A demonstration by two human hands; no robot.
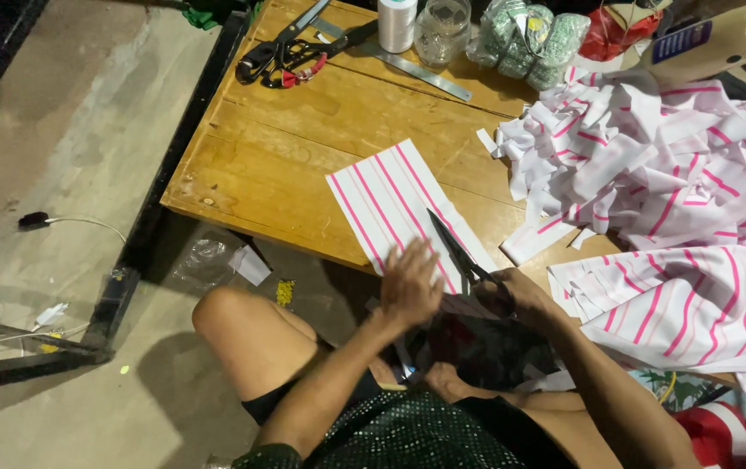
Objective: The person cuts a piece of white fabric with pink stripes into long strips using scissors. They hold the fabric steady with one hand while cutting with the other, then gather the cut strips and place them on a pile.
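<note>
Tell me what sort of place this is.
Probably a small home sewing or tailoring workspace. On a low wooden table the right hand works scissors through striped fabric pressed flat by the left hand. Cut strips pile alongside, with a metal ruler.

Bare forearms, bare left hand (409, 282), bare right hand (520, 295), bare knee, black sequinned top (tiny pale dots), dark shorts

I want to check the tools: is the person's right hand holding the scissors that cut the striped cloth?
Yes, the right hand grips the handles of the black scissors, whose blades lie on the pink-striped cloth piece.
</note>
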